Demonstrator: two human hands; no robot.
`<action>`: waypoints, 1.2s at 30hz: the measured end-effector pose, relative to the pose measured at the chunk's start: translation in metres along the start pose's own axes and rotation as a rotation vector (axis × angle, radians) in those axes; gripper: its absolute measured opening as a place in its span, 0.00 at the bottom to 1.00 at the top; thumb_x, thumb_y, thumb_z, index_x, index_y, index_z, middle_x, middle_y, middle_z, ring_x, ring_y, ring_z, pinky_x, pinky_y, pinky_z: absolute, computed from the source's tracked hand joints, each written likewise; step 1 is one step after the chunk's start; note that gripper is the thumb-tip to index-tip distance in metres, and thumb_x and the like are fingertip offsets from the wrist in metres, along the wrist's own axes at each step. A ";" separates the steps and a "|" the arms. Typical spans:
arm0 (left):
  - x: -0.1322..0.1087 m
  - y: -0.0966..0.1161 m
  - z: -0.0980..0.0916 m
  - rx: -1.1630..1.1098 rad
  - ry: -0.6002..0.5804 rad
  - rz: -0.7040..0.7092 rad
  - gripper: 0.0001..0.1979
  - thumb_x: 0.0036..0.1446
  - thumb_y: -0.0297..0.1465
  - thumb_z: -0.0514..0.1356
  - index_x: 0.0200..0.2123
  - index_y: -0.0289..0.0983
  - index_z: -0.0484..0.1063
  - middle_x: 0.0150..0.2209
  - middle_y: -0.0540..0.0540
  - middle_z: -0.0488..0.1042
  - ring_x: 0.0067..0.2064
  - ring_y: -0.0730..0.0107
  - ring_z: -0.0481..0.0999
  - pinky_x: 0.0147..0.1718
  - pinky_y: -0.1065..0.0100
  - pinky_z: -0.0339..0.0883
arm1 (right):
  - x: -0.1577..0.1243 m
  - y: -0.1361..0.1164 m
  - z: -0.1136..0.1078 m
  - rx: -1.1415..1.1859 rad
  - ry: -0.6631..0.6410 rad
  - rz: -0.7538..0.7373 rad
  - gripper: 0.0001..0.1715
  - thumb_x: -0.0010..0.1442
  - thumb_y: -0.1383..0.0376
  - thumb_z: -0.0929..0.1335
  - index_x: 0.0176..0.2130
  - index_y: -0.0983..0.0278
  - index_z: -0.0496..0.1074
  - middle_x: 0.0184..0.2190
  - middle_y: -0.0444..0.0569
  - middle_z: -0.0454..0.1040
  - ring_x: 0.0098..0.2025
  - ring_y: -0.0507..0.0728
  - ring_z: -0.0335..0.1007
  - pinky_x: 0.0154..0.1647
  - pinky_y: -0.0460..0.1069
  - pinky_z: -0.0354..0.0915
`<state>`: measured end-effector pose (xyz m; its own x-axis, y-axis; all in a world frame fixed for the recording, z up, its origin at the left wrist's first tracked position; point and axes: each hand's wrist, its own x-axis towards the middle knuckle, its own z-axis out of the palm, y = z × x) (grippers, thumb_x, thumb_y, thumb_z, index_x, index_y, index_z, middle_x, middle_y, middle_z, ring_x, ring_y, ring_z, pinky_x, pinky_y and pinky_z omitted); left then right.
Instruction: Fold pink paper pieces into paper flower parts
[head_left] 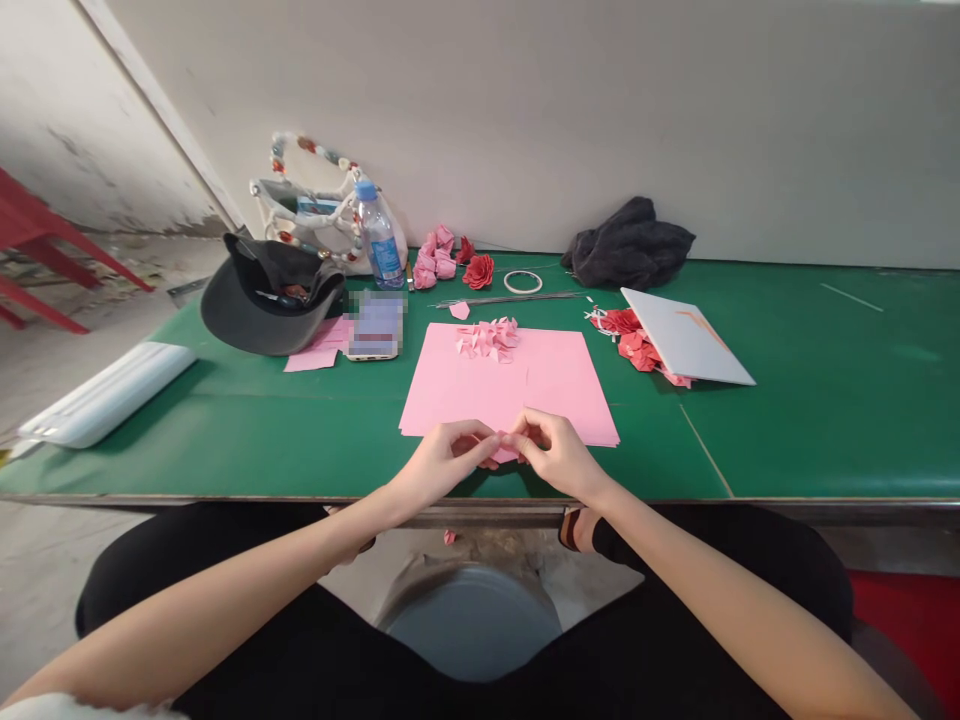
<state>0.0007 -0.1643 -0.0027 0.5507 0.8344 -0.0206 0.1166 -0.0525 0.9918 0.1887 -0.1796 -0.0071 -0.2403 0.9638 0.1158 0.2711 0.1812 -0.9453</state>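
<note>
My left hand (459, 456) and my right hand (549, 450) meet at the near edge of a stack of pink paper sheets (559, 375). Between their thumbs and fingers they pinch a small piece of pink paper (507, 455), partly covered by the fingertips. Several folded pink paper pieces (489, 340) lie in a heap on the far part of the stack. A single small pink piece (460, 311) rests on the green table just beyond the sheets.
Left on the green table (825, 400) are a dark cap (274, 300), phone (376, 325), bottle (381, 240) and beaded bag. Behind are paper flowers (478, 271), wires and a tape ring (523, 282). Right are black cloth (634, 245) and a white board (690, 338) over red flowers.
</note>
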 end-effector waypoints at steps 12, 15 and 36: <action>0.000 0.006 0.001 0.038 0.112 0.033 0.15 0.59 0.42 0.60 0.31 0.34 0.71 0.27 0.47 0.74 0.29 0.72 0.74 0.32 0.70 0.71 | 0.000 0.005 0.004 0.132 0.018 0.066 0.18 0.57 0.52 0.70 0.30 0.64 0.71 0.22 0.44 0.72 0.24 0.53 0.71 0.29 0.49 0.71; 0.000 0.003 0.001 0.046 0.162 0.072 0.15 0.60 0.41 0.59 0.31 0.34 0.71 0.27 0.47 0.74 0.28 0.73 0.73 0.30 0.71 0.69 | -0.002 0.003 0.007 0.211 -0.022 0.082 0.18 0.55 0.52 0.71 0.34 0.64 0.73 0.29 0.47 0.76 0.32 0.56 0.75 0.32 0.50 0.74; 0.006 -0.001 -0.005 -0.093 0.088 -0.031 0.14 0.54 0.39 0.64 0.32 0.34 0.68 0.26 0.51 0.73 0.27 0.72 0.76 0.30 0.70 0.70 | 0.007 0.006 -0.004 0.215 0.036 0.030 0.13 0.54 0.57 0.72 0.36 0.63 0.71 0.30 0.45 0.74 0.29 0.52 0.74 0.28 0.47 0.74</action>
<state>0.0002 -0.1567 -0.0033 0.4731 0.8799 -0.0446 0.0528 0.0223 0.9984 0.1924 -0.1704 -0.0106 -0.2009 0.9751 0.0943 0.0713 0.1105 -0.9913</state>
